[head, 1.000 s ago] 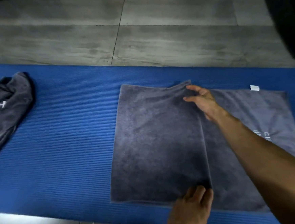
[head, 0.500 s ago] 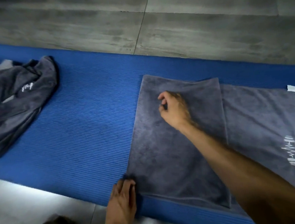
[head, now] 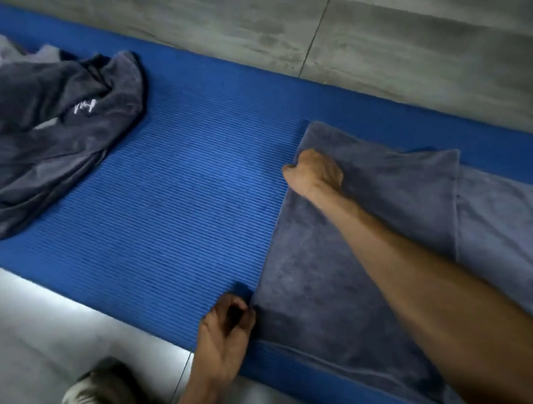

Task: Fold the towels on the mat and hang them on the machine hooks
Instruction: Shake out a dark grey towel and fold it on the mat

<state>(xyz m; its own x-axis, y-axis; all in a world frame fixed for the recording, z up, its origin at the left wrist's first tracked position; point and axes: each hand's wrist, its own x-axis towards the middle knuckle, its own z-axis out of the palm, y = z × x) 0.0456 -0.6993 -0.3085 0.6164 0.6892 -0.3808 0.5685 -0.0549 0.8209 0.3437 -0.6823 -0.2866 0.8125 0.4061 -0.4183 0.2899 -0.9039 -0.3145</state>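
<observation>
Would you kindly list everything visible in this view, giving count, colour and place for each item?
Ribbed foam exercise mat: one, blue, lying across the floor from upper left to right.
Flat terry towel being folded: one, grey, on the mat's right part, its left portion folded over the rest.
Crumpled towel pile with white lettering: grey, on the mat's left end; count within the heap unclear.
Tiled floor: grey, beyond the mat and lighter in front of it.
Shoe: one, grey and white, bottom left on the floor, blurred.
Left hand: pinches the folded towel's near left corner.
Right hand: grips the folded towel's far left edge, forearm reaching across the towel.
</observation>
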